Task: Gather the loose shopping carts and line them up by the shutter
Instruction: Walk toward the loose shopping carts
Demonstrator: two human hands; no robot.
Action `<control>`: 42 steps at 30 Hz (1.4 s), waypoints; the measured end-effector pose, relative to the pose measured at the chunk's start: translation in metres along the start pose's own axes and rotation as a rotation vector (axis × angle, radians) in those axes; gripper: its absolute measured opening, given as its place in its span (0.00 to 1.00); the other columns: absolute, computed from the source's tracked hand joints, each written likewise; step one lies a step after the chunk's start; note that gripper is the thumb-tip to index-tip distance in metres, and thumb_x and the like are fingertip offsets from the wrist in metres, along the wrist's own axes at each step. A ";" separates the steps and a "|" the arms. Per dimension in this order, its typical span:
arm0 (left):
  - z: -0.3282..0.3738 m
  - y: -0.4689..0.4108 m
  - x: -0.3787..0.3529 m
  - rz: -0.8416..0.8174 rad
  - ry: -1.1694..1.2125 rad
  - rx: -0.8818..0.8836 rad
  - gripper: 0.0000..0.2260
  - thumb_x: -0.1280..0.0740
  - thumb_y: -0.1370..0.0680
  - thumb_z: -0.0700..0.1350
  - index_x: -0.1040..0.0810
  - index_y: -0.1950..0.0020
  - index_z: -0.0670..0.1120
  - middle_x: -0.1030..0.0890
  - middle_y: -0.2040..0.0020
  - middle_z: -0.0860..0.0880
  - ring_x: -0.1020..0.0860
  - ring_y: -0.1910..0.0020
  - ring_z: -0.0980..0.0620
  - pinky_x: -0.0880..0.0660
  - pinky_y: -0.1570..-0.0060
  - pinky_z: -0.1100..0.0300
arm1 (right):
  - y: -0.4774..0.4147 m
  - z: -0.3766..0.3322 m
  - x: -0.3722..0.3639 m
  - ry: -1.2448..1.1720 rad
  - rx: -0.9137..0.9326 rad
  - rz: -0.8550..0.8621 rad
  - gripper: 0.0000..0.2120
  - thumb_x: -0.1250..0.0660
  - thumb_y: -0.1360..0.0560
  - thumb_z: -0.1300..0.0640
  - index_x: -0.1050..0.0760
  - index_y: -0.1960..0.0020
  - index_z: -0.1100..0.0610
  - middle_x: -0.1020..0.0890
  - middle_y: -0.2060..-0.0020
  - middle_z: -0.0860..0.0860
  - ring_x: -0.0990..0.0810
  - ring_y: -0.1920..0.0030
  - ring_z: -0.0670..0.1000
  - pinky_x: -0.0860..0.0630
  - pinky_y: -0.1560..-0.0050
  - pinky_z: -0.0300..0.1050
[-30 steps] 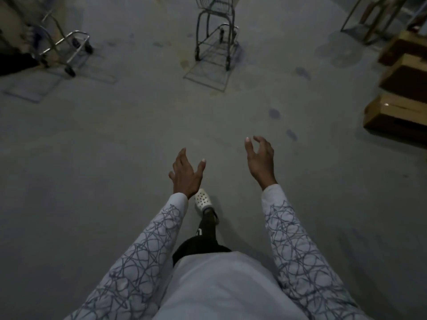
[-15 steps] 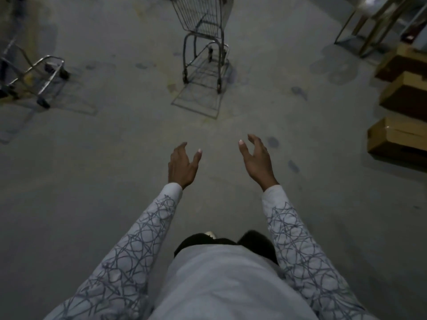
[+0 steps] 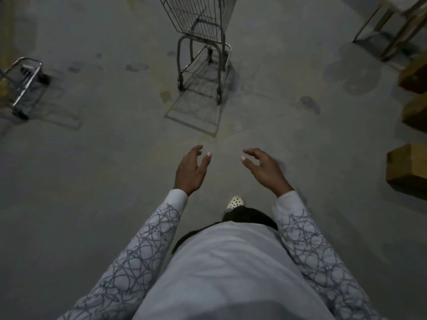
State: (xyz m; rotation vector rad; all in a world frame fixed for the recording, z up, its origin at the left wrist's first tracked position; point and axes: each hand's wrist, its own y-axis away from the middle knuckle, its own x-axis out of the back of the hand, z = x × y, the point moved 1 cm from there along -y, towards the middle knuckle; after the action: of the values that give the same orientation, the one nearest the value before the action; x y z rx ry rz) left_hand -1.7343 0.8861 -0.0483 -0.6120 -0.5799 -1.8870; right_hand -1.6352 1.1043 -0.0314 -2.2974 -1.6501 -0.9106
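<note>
Head view — grey wire shopping cart (image 3: 203,42) upright on concrete — basket empty

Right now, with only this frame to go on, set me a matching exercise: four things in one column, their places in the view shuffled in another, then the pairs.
Things:
1. basket cart
2. other cart
3. boxes
4. shoe

Places:
A. right edge of view
B. centre of view, nearest the person
C. left edge, partly cut off
D. top centre, straight ahead

Pairs: 1-D, 2-C, 3-A, 4-B
</note>
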 end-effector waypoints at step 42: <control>0.040 -0.948 0.247 0.038 -0.549 -0.489 0.25 0.25 0.32 0.53 0.22 0.36 0.51 0.20 0.40 0.49 0.28 0.36 0.45 0.37 0.34 0.50 | -0.863 -0.282 -0.011 0.217 0.257 0.187 0.23 0.27 0.24 0.51 0.26 0.31 0.52 0.22 0.37 0.53 0.25 0.36 0.55 0.28 0.36 0.54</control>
State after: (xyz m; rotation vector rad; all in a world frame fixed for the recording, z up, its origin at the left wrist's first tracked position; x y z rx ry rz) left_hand -2.6916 1.0845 0.0296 -1.4764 -0.4370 -1.8289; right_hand -2.5236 1.2851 0.0088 -2.0587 -1.3511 -0.8191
